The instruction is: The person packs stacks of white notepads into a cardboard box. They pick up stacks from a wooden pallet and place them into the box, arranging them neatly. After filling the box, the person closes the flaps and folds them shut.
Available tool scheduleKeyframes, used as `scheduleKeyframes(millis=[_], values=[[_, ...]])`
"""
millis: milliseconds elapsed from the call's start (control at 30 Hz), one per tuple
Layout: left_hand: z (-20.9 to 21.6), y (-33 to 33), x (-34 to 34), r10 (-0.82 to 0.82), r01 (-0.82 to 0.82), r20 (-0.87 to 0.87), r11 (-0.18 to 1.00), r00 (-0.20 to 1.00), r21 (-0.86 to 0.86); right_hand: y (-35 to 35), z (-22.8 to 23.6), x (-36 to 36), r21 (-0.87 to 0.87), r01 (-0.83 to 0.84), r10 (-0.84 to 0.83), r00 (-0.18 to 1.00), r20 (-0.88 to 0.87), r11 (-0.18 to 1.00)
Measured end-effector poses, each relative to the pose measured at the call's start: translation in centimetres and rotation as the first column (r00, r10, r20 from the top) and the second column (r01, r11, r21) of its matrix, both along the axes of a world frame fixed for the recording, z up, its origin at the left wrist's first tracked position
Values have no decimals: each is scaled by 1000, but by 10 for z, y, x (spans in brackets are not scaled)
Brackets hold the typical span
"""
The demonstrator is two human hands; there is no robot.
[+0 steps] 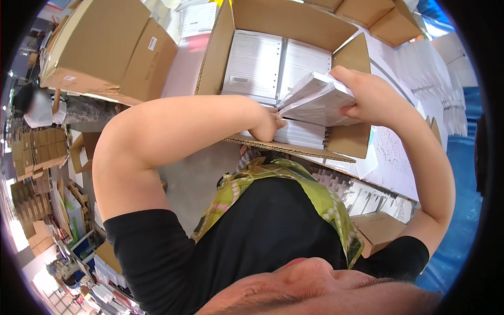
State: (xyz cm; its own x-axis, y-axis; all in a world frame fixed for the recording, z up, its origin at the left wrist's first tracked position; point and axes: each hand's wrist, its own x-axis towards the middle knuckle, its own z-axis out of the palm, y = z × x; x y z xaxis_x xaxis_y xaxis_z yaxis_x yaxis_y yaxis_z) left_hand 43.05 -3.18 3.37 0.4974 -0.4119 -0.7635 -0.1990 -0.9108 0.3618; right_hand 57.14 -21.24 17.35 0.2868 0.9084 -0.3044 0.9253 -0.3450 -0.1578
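Observation:
An open cardboard box (pixel 294 17) stands before me, holding stacks of white printed sheets with punched holes along one edge (pixel 253 65). My right hand (pixel 363 94) grips the right end of a thick pack of paper (pixel 317 105) in clear plastic film, thumb below and fingers over the top. The pack is tilted above the near right part of the box. At its left end my left hand (pixel 266 124) reaches over the near wall, fingers curled against the corner of the pack; their tips are partly hidden. Under the pack lies another paper stack (pixel 300 134).
Closed cardboard boxes (pixel 105 50) stand at the left, and more cartons (pixel 380 18) at the far right. Tall paper stacks (pixel 433 79) line the right side of the table (pixel 395 149). Loose printed sheets (pixel 198 20) lie behind the box. Another person (pixel 44 107) is at far left.

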Motion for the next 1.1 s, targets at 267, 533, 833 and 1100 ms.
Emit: scheduleKeyframes(millis=[267, 533, 833, 1100], values=[[3, -5, 0, -18, 17, 18, 998, 1000, 54, 34, -21, -7, -167, -32, 32, 999, -7, 985], [70, 4, 18, -167, 190, -98, 930, 981, 315, 38, -80, -25, -261, -42, 43, 999, -5, 965], [46, -5, 44, 7, -30, 291, 997, 957, 74, 32, -100, -1, -525, -130, 77, 990, -122, 841], [-10, -24, 52, 121, -147, 249, 985, 961, 91, 36, -125, 2, -744, -138, 261, 964, 50, 653]])
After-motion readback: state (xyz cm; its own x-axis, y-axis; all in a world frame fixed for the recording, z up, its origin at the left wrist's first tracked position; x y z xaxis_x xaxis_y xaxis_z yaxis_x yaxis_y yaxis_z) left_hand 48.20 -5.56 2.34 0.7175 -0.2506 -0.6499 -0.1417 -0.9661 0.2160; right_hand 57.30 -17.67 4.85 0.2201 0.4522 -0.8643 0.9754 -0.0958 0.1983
